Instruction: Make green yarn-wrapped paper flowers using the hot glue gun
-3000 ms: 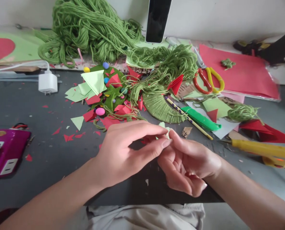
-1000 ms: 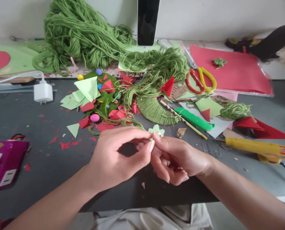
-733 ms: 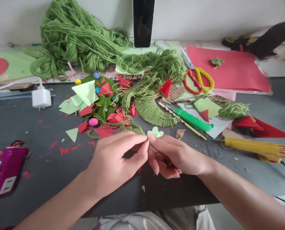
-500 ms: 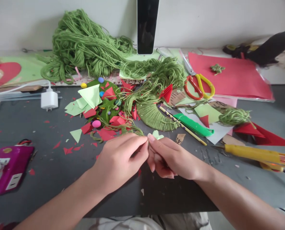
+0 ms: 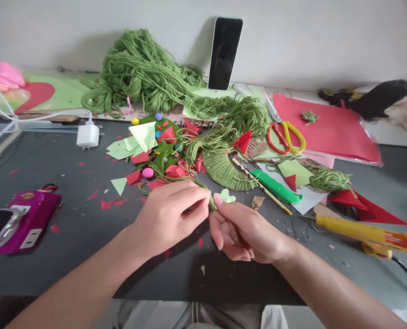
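Now a small gap parts the left hand [image 5: 176, 214] and the right hand [image 5: 242, 226], which touched a moment ago. The left's fingers are pinched together, on what, if anything, I can't tell; the right grips a pale green paper flower [image 5: 228, 196]. Beyond lie scissors [image 5: 287, 137], then heaped green yarn [image 5: 138, 75].

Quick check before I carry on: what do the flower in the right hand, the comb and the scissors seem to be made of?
Flower: probably paper with a matt finish; it looks thin and evenly pale green, with cut-looking edges.
Comb: likely smooth plastic; uniform bright green with moulded-looking teeth.
Scissors: silvery blades suggest metal; the smooth red and yellow handles look like plastic.
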